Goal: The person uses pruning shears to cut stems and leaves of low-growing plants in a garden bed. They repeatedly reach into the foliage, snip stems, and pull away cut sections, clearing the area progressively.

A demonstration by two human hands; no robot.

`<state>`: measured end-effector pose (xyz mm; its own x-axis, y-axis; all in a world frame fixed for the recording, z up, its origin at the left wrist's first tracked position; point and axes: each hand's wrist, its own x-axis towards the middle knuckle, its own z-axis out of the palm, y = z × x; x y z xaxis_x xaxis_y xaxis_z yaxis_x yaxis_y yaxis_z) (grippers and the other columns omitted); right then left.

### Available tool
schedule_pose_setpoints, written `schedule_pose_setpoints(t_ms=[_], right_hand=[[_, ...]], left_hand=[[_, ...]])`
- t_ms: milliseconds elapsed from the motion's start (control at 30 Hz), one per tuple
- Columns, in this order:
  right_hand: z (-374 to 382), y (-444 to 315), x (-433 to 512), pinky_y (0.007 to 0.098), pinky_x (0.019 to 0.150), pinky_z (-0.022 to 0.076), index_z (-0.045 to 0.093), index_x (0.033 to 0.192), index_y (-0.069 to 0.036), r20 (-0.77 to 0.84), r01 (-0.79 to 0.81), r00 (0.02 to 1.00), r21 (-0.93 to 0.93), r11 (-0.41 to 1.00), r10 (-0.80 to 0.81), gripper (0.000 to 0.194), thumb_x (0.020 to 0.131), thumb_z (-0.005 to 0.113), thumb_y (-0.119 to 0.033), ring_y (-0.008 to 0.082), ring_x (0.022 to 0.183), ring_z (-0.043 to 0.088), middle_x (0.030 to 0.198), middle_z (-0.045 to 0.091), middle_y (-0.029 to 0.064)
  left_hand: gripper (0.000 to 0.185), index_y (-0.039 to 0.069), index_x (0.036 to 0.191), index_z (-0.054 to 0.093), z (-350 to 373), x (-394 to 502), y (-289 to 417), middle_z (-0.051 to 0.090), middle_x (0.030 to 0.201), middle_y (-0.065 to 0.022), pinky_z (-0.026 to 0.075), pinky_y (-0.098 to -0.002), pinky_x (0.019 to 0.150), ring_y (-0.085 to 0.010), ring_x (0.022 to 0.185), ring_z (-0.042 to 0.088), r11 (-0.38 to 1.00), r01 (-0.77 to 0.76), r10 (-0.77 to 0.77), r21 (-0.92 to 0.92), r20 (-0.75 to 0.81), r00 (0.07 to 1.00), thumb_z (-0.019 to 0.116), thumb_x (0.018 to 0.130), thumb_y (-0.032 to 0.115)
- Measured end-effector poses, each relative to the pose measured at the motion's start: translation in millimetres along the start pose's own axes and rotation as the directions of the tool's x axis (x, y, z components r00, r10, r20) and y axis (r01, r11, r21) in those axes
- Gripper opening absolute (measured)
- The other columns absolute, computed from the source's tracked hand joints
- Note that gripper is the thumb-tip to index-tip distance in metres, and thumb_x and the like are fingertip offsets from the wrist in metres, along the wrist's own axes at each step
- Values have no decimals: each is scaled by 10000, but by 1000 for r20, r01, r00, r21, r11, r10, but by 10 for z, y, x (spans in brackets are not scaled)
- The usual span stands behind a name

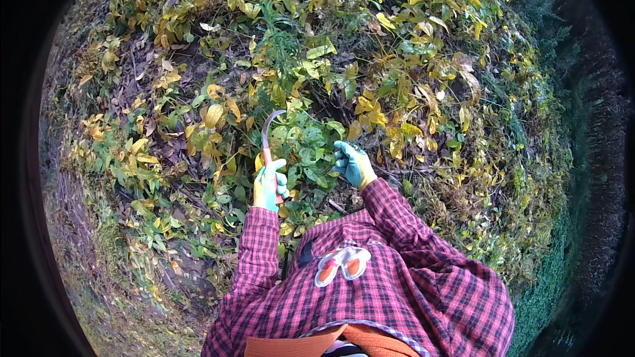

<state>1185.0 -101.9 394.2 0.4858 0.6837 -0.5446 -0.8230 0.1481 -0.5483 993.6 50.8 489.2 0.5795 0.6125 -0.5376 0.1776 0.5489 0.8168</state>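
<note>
My left hand (270, 186), in a yellow and teal work glove, is closed around the orange-red handle of a sickle (267, 134). The curved metal blade points up and away from me, its tip bending to the right over green leaves. To the right, my right hand (353, 162) wears a matching glove, its fingers curled beside a clump of leafy green plants (310, 153). Whether those fingers hold a thin stem or nothing cannot be made out. Both hands are in front of a pink and black checked garment (387, 282).
Low plants with yellow and green leaves (213, 114) cover the ground all around. A taller feathery green plant (278, 44) stands farther ahead. Brown soil and dry leaves (139, 59) show between the plants at the left. A dark green strip of growth (565, 238) runs along the right.
</note>
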Motion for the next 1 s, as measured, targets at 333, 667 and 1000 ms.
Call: schedule_pose_setpoints(t_ms=[333,667,1000], right_hand=[[-453,-1145,432,258,523,537,619,1140,-71,32,145,989,-223,964,-141,259,938,596,-231,80,556,557,799,615,9],[-265,-1840,1336,254,616,510,383,1362,-50,252,333,940,-541,772,-229,601,850,694,-99,122,718,615,973,647,63],[40,-1708,1668,411,799,518,474,1276,30,507,501,861,-834,-229,38,701,766,767,-351,374,930,638,1060,638,257]], left_hand=[[349,31,1141,562,1106,1971,816,488,678,15,372,-262,438,-84,484,404,823,-306,117,-479,-384,916,454,985,324],[341,60,1114,582,2235,1288,89,499,638,3,390,-266,424,-98,460,427,1000,-6,-2,-30,-246,969,508,961,355],[304,75,1111,538,2379,710,-397,504,663,-21,374,-267,390,-98,435,412,994,109,-100,19,-263,959,464,981,339]])
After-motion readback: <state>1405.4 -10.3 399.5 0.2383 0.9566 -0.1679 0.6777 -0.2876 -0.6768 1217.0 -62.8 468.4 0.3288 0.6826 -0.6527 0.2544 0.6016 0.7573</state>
